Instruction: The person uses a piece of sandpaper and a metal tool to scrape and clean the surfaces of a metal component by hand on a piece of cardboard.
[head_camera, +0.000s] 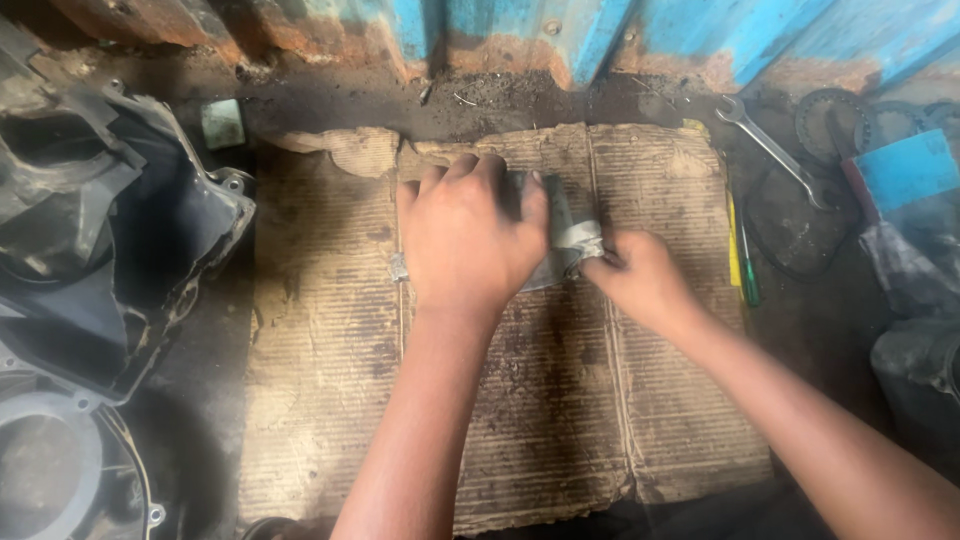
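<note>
Hands meet on one grey metal part lying on the cardboard sheet, near its far edge. Your left hand covers it from above, fingers curled down over it. Your right hand pinches its right end. Its long axis appears to run left to right, largely hidden beneath your left palm.
</note>
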